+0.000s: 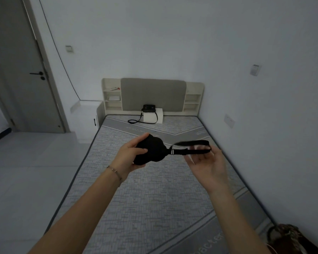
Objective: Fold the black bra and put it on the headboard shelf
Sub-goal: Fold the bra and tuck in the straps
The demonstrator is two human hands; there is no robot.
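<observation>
The black bra (154, 150) is held in the air above the grey mattress (154, 198), its cups folded together. My left hand (130, 156) grips the folded cups from the left. My right hand (207, 162) holds the black straps, which stretch out to the right and look blurred. At the far end of the bed stands the cream headboard with a grey padded centre and open shelf niches: the left shelves (112, 99) and the right shelves (192, 100).
A black shoulder bag (149, 108) rests on a white box (154, 118) against the headboard. Small white items lie on the left shelves. A grey door (26, 79) is at the left, a white nightstand (95, 114) beside the bed, a brown patterned bag (290, 237) at bottom right.
</observation>
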